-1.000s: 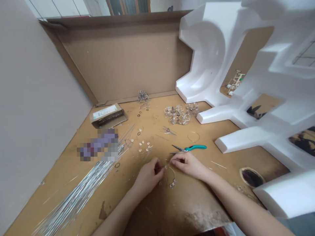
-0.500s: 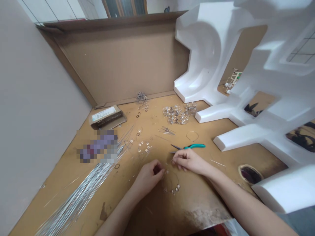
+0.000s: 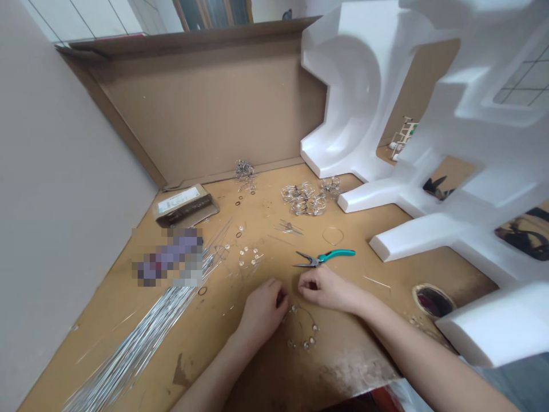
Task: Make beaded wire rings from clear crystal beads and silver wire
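A thin wire loop with several clear beads [image 3: 306,345] hangs low between my two hands. My left hand [image 3: 263,309] is closed, thumb and fingertips pinched on the loop's left side. Close to the loop's top, my right hand [image 3: 326,289] is also closed, its fingertips curled together; whatever they pinch is too fine to make out. Just beyond my right hand lie pliers with teal handles [image 3: 338,253], their jaws apart. Farther left, a partial ring of clear beads [image 3: 249,256] rests on the table.
A bundle of straight metal wires [image 3: 141,337] covers the left side. Finished-looking wire and bead pieces [image 3: 303,198] sit at the back, near a small cardboard box [image 3: 184,206]. White foam packing [image 3: 398,234] stands along the right, with a round hole [image 3: 433,300] in the tabletop nearby.
My right hand has drawn slightly nearer and its fingers have curled in, uncovering more of the pliers' jaws. My left hand and the beaded loop have shifted slightly.
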`<state>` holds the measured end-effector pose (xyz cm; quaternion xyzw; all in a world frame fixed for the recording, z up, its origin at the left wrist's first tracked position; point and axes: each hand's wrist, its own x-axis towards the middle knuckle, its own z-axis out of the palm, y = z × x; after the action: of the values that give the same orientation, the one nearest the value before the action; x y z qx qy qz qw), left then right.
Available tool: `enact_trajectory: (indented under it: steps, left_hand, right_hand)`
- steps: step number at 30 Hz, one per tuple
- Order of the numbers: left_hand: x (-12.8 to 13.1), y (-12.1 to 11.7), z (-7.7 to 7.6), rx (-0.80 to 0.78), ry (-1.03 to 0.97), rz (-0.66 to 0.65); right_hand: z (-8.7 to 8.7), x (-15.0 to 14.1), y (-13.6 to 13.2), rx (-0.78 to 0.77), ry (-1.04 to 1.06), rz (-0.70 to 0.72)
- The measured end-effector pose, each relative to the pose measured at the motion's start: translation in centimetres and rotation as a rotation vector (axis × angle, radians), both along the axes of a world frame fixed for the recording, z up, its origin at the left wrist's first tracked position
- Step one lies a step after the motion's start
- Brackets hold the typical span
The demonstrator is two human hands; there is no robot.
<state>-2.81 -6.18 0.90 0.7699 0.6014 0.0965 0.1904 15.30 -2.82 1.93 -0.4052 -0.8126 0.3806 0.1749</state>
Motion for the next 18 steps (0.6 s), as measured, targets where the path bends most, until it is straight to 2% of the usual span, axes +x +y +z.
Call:
enact_trajectory:
  steps: [6,13,18]
  left_hand:
    - [-0.1,0.0,0.3,0.003,-0.008,-0.045]
    - [0.7,-0.3,1.4,-0.047,0.251,-0.101]
    - [0.7,-0.3,1.1,-0.029,0.215,-0.108]
  right_hand:
    - [-0.1,0.1,-0.1,0.016,-0.031,0.045]
    - [-0.2,0.3,-0.2,0.018,-0.08,0.087]
    - [-0.1,0.2,-0.4,0.006,-0.103,0.102]
